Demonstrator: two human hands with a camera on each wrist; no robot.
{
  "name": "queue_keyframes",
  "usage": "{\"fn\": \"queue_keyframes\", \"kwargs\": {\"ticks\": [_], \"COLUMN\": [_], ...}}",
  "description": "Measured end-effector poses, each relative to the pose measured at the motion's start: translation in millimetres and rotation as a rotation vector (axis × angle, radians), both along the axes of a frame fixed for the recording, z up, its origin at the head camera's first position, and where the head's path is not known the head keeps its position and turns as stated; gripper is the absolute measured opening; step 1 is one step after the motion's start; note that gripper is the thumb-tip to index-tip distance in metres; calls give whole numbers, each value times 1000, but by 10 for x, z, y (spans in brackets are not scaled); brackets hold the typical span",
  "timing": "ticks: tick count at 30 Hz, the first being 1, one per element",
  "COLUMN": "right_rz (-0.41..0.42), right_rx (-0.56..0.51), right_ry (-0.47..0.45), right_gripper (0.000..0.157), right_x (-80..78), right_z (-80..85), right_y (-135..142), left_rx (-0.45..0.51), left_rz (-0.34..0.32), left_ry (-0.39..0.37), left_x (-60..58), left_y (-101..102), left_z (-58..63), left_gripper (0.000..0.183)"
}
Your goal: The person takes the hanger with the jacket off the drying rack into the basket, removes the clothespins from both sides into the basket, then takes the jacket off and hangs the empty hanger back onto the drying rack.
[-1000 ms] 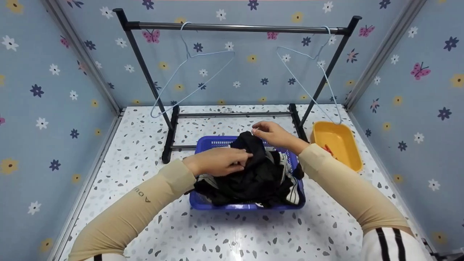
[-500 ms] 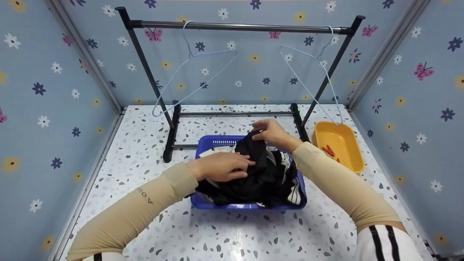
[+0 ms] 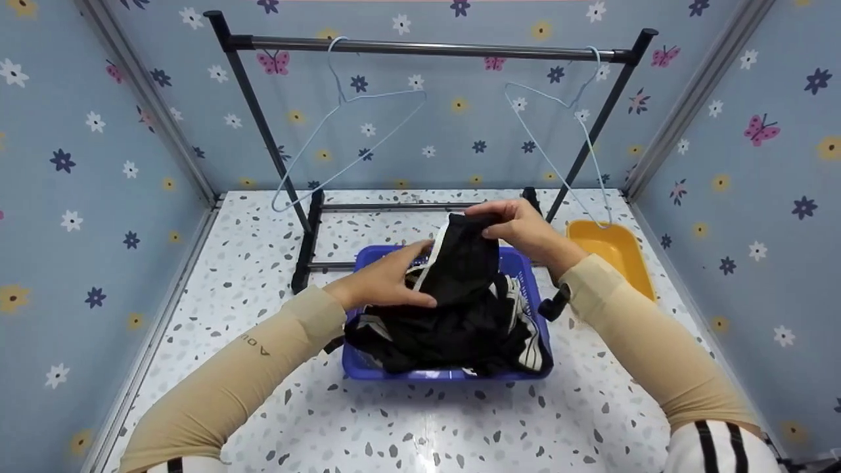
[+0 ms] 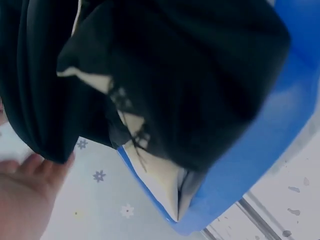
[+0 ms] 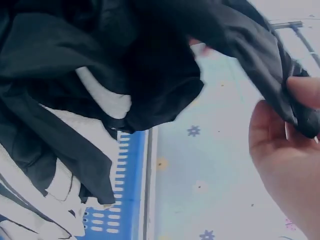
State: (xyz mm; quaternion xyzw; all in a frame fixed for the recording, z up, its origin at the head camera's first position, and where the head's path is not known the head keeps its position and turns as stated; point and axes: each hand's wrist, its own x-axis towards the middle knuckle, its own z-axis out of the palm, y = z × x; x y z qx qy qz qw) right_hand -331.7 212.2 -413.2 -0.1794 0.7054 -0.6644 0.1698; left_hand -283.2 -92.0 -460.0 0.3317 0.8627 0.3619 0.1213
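My right hand [image 3: 525,230] pinches the top edge of a black garment with white trim [image 3: 468,263], raised above the blue basket. In the right wrist view thumb and fingers close on the black cloth [image 5: 265,65]. My left hand [image 3: 387,279] is at the garment's left side, thumb and fingers spread apart. The left wrist view shows the left hand [image 4: 32,192] with its fingertips right at a hanging fold of black cloth [image 4: 45,115]. Below, black and white striped clothes [image 3: 453,338] fill the blue basket [image 3: 522,266]. The raised garment's lower part merges into the pile.
Behind the basket stands a black clothes rack [image 3: 427,47]. One light blue hanger [image 3: 384,95] hangs on the left of its bar and another hanger [image 3: 539,92] on the right. A yellow tub [image 3: 624,253] sits on the speckled floor [image 3: 420,420], partly behind the right forearm.
My right hand has taken hold of the black cloth and lifted it up and to the right. The left hand has come off the pile's top, its fingers spreading beside the garment.
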Motion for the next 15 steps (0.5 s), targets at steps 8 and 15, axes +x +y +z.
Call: {"fn": "queue_keyframes", "kwargs": {"ticks": [8,15], "right_rz": [427,588], "right_rx": [-120,373], "right_ry": [102,214], "right_gripper": [53,36], "right_x": [75,226], "right_z": [67,37], "right_y": [253,218], "left_rx": [-131,-295], "left_rz": [-179,-234], "left_ry": [310,269], "left_x": [-27,-4], "left_y": [-29,-59], "left_z": [65,151], "left_gripper": [47,57]}}
